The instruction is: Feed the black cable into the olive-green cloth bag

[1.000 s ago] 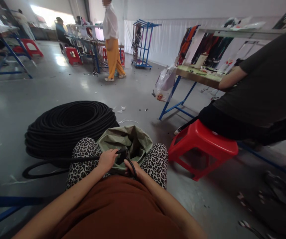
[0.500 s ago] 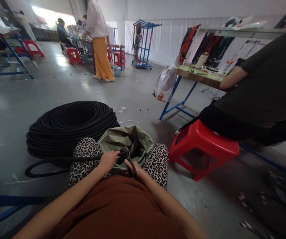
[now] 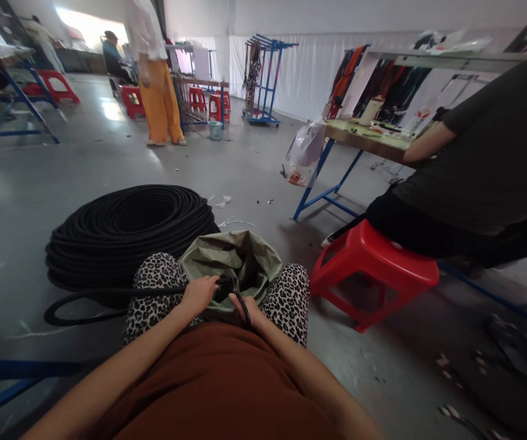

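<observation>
My left hand (image 3: 199, 294) is closed around a thick black cord (image 3: 153, 293), whose end pokes out past my fingers over the bag's mouth. A loop of this cord hangs off to the left, beside the big black coil (image 3: 130, 238) on the floor. My right hand (image 3: 245, 305) grips scissors (image 3: 246, 313) with a dark looped handle; their blades point at the cord end, and I cannot tell whether they touch it. Between my knees stands an olive-green bag (image 3: 254, 247) with its mouth spread wide and dark contents partly hidden.
Close on my right, a person in dark clothes (image 3: 488, 153) sits on a red stool (image 3: 378, 263) at a workbench (image 3: 364, 135). A plastic bag (image 3: 304, 153) hangs from the bench. A blue rack (image 3: 268, 85) and a standing person in yellow trousers (image 3: 161, 101) are farther back.
The standing person in yellow trousers has stepped to the left. My two hands have barely shifted, still holding the cord and the scissors near the bag's mouth.
</observation>
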`<state>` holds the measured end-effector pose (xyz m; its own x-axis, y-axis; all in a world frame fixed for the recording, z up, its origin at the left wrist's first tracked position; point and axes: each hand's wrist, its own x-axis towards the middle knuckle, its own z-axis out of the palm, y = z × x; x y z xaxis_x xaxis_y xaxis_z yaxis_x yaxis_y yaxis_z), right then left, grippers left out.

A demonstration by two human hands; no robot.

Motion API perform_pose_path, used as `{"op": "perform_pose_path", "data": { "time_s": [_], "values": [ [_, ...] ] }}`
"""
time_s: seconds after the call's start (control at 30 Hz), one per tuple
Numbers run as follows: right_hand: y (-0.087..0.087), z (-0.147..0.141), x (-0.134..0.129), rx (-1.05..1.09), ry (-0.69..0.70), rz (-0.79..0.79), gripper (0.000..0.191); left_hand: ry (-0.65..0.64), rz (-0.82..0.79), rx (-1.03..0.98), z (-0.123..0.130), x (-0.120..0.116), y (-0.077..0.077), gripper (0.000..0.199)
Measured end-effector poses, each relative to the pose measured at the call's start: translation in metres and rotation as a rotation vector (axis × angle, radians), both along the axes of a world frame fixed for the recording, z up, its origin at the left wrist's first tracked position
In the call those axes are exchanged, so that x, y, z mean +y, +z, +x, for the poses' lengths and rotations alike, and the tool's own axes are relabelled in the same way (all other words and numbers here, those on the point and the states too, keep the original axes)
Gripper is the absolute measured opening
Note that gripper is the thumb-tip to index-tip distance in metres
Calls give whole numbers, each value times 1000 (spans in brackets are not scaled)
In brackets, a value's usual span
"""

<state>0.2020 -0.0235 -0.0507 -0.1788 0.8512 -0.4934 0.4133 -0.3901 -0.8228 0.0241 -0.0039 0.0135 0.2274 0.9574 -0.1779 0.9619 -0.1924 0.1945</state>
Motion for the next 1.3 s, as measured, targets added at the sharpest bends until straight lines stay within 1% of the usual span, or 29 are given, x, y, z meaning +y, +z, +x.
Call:
{"op": "perform_pose_path", "data": {
  "time_s": [0.1,0.2,0.43,0.57,0.7,0.87,1.03,1.2,1.3],
  "values": [
    [1,0,-1,-24,-31,-35,50,2,-10,24,1,1,0,36],
    [4,0,-2,-17,-14,-60,51,11,-22,42,2,3,0,37],
    [7,3,-3,-86,45,28,51,-1,-34,48,2,6,2,36],
    [7,4,-3,-135,55,27,48,-11,-49,78,2,8,3,35],
    [7,4,-2,-160,81,24,46,-36,-66,107,-1,12,1,34],
    [6,4,-1,-129,6,-35,40,-32,-56,128,-1,16,-1,36],
    [-2,2,1,-72,-48,-219,48,-17,-30,103,-1,16,2,36],
    [-10,1,2,75,-176,-219,47,30,49,54,-5,14,2,37],
    [-11,3,2,165,-170,-220,45,92,93,29,-8,13,2,39]
  ]
}}
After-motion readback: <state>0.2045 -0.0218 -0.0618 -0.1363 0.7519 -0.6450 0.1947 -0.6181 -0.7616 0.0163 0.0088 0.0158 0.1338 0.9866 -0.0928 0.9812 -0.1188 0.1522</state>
